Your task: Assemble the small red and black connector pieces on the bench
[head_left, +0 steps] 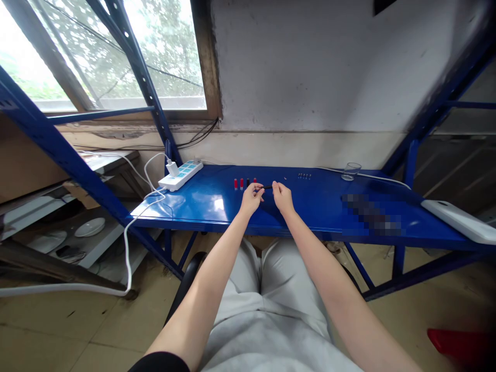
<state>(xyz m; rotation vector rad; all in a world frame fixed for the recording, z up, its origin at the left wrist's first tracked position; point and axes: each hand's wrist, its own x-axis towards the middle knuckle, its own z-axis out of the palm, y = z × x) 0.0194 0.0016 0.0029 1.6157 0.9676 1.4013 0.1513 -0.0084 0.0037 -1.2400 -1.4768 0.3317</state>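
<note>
My left hand (252,198) and my right hand (282,196) meet over the blue table, both with fingers pinched closed. Between them lies a short, slim black stick (267,187), gripped at its left end by the left fingers and at its right end by the right. Its exact kind is too small to make out. Just beyond my left hand stand small red cylinders (235,184) with pale lower ends, and a dark cylinder (248,182) among them. Several tiny metallic pieces (304,176) sit in a row beyond my right hand.
A white power strip (181,175) with a plugged-in charger lies at the table's left end. To the right are a drinking glass (351,171), a blurred dark object (370,213) and a white flat case (459,221). Blue frame posts (135,62) rise at both sides.
</note>
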